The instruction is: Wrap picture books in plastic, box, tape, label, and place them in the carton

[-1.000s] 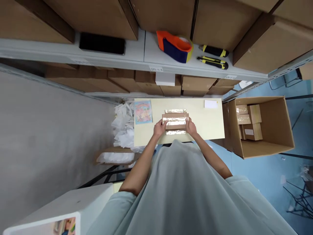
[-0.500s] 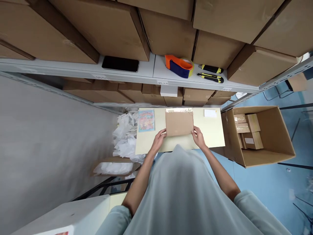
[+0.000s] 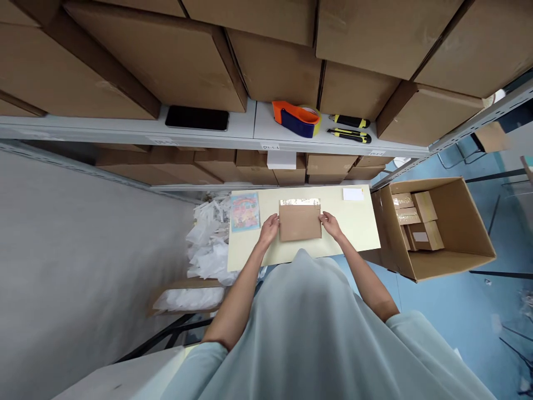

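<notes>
A small flat cardboard box (image 3: 300,223) is above or on the pale yellow tabletop (image 3: 353,228), with a strip of shiny tape along its far edge. My left hand (image 3: 270,228) grips its left side, fingers at the edge. On the opposite side, my right hand (image 3: 331,224) pinches the right edge with thumb and fingers. To the left of the box lies a colourful printed packet (image 3: 245,211). A small white card or pad (image 3: 353,194) is near the tabletop's far right.
A large open carton (image 3: 449,239) with several small boxes stands right of the table. Over the far edge runs a shelf (image 3: 245,123) bearing big cartons, a black phone (image 3: 197,118), an orange-blue tape dispenser (image 3: 296,119) and utility knives (image 3: 352,120). White plastic wrapping (image 3: 210,250) heaps at left.
The cardboard box has come back from the table's far edge towards me and looks slightly smaller, both hands moving with it. The camera view has shifted a little.
</notes>
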### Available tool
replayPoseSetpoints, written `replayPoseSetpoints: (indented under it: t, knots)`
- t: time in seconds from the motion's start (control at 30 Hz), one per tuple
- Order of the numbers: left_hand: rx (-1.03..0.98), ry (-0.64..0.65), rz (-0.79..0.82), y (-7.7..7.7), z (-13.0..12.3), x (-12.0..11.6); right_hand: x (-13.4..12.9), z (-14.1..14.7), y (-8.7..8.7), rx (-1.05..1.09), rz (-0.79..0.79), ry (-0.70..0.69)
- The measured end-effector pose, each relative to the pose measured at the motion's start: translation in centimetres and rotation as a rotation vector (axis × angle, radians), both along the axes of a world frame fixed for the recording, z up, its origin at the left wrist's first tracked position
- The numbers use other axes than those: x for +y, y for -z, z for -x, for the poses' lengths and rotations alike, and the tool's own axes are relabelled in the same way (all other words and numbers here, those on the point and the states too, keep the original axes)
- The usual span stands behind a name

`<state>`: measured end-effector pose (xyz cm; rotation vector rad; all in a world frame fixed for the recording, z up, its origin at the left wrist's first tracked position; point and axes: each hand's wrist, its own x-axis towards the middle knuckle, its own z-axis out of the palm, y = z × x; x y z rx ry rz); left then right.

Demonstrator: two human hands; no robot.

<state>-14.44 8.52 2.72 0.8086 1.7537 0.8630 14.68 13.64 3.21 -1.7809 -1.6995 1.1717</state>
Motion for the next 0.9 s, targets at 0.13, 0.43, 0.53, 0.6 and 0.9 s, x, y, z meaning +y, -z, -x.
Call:
replayPoseSetpoints:
  t: [0.13, 0.43, 0.53, 0.6, 0.9]
  knots:
    - [-0.046, -0.044, -0.081, -1.4, 0.3, -1.7, -1.8, -0.2, -1.8, 0.127, 0.045, 0.059]
    - [0.035, -0.008, 0.078, -1.6, -0.1, -5.3, -5.2, 0.0, -3.3, 0.060, 0.162, 0.103]
    - [0.185, -0.016, 0.001, -2.7, -0.8, -5.2, -5.0, 0.6, -4.4, -0.041, 0.034, 0.078]
    - [0.291, 0.065, -0.161, -3.9, -1.9, -4.5, -4.5, 1.7, -5.4, -0.065, -0.077, -0.030]
    - [0.467, 0.484, -0.173, -4.7, -5.3, -1.7, -2.8, 6.6, -7.4, -0.342, 0.080, -0.458]
